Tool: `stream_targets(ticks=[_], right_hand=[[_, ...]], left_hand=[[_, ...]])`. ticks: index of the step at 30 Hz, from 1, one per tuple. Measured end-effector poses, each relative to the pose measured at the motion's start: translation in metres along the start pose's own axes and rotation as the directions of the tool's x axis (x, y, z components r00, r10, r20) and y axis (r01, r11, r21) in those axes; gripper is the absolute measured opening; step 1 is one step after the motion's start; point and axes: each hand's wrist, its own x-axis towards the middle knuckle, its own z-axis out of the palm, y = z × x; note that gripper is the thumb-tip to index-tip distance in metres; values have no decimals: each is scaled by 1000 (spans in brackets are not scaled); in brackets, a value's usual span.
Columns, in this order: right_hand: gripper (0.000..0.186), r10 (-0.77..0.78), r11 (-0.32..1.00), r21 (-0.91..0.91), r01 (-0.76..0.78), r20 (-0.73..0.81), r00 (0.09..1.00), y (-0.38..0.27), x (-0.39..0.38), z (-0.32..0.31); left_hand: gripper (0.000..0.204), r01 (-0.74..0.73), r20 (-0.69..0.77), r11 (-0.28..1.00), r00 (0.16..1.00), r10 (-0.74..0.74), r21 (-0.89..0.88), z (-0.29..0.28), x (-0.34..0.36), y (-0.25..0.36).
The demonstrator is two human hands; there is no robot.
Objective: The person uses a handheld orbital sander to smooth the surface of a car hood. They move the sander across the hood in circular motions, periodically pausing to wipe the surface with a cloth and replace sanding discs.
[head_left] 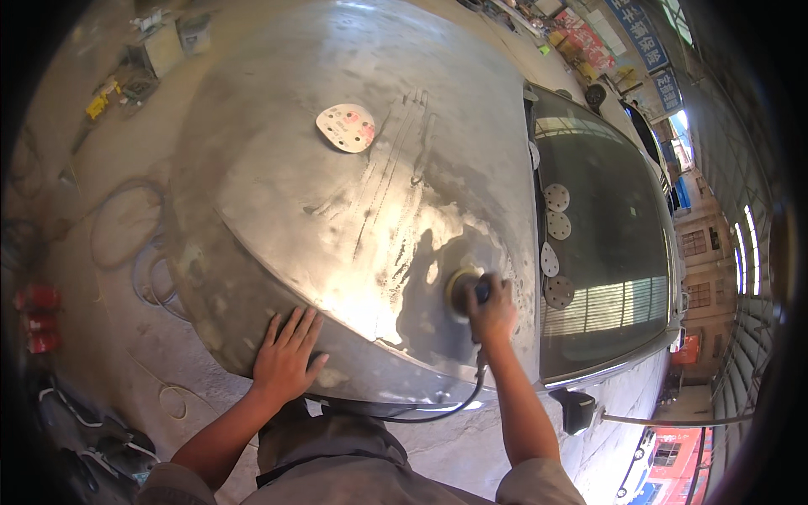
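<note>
My right hand grips a round handheld sander pressed flat on the bare, sanded metal hood of a car, near the hood's right side by the windscreen. A black hose runs from the sander down past my wrist. My left hand lies flat with fingers spread on the hood's near edge, holding nothing. A used sanding disc lies farther up the hood.
Several sanding discs lie along the base of the windscreen. A side mirror sticks out at lower right. Hoses coil on the dusty floor at left, with red canisters and tools beyond.
</note>
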Motion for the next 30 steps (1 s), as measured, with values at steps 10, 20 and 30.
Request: stream_targets(ticks=[10,20,30], right_hand=[[39,116,991,-57,-118,-45,992,59,20,-9],[35,-44,997,63,39,90,995,26,-62,-21],[34,-130,988,92,125,53,990,17,-83,-25]], left_hand=[[73,3,4,1000,1000,-3,-14,-1,7,6],[74,46,-5,996,999,-45,79,11,0,3],[74,34,-43,996,999,-31,78,13,2,5]])
